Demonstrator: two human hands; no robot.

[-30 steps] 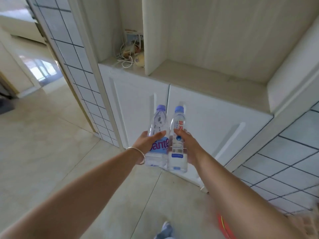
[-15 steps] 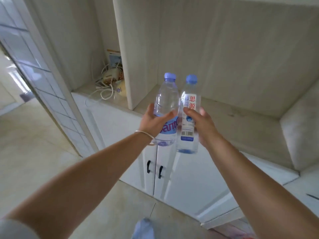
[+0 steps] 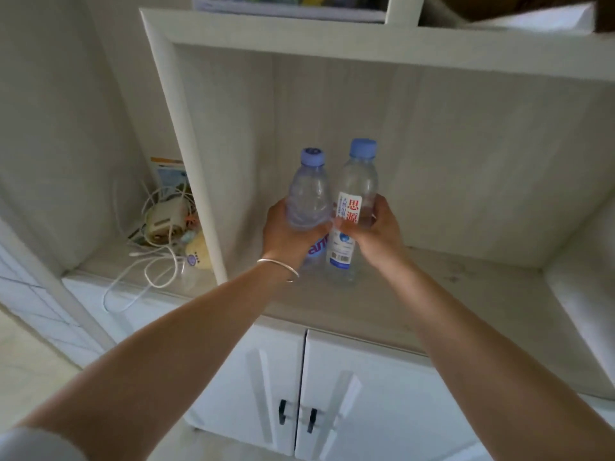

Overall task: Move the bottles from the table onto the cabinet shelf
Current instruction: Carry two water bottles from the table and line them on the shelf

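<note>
Placing: both bottles over the shelf (image 3: pixel 449 294), bases at or just above it; contact unclear.
Left hand (image 3: pixel 286 234): curled round left bottle (image 3: pixel 307 194).
Right hand (image 3: pixel 376 231): curled round right bottle (image 3: pixel 352 207).
Axes: upright, caps up, bodies touching.
Key relation: shelf lies directly beneath; hands equally near.

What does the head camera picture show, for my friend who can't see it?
Two hands each hold a clear water bottle over a pale cabinet shelf: left hand, left bottle; right hand, right bottle. Tangled white cables lie in the next compartment.
</note>
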